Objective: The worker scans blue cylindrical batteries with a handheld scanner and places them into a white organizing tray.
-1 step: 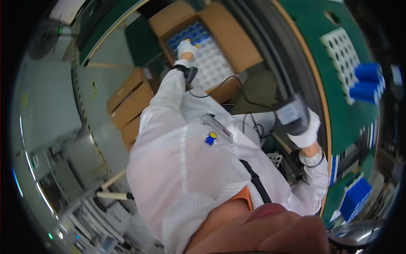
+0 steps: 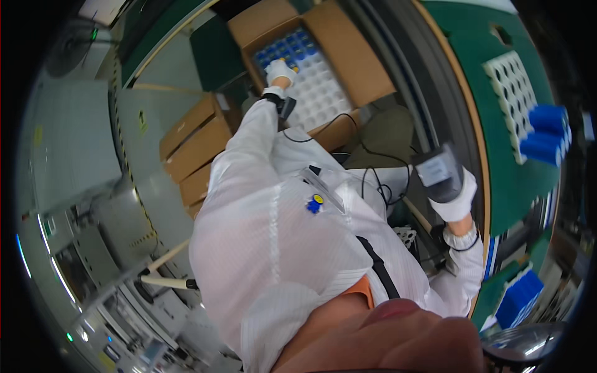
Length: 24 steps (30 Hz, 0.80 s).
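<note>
Reaching among blue cylinders [image 2: 292, 45], left hand [image 2: 280, 73] seemingly unmoved, view slightly shifted

— Left hand [image 2: 281, 73]?
— Gloved, at the blue cylinders [image 2: 303, 45] in the white tray [image 2: 320, 90] inside the open carton [image 2: 353, 56].
— Right hand [image 2: 459, 200]?
— Gloved, around a dark handheld device [image 2: 440, 174], near the green bench [image 2: 517, 193].

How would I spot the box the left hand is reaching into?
From the green table at the picture's right, look left to the upper middle. There the gloved left hand reaches into a brown box. Unlike the cartons at its lower left, this one shows rows of blue items inside.
</note>
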Each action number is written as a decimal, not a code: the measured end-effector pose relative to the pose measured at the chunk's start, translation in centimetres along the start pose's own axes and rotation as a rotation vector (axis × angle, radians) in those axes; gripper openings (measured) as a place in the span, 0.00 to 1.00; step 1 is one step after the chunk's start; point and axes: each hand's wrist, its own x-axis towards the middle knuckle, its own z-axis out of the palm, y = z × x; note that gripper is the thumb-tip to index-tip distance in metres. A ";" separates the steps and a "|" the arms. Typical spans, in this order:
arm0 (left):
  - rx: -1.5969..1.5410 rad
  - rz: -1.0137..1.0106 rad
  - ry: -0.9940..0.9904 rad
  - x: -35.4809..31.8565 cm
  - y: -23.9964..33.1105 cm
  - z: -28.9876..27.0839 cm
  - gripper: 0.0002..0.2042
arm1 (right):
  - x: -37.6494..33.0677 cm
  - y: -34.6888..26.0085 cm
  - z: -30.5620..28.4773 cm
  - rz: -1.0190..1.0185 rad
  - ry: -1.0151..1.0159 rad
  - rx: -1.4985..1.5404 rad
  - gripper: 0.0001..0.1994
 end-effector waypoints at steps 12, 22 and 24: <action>0.042 -0.215 -0.069 2.6 -1.6 6.2 0.37 | -0.1 4.0 2.8 0.196 0.134 -0.101 0.13; 0.074 -0.420 -0.012 5.1 1.3 6.5 0.28 | 2.0 1.8 1.7 0.351 -0.140 -0.131 0.15; 0.101 -0.376 0.028 5.1 1.3 7.0 0.28 | 2.4 1.7 1.8 0.336 -0.112 -0.117 0.11</action>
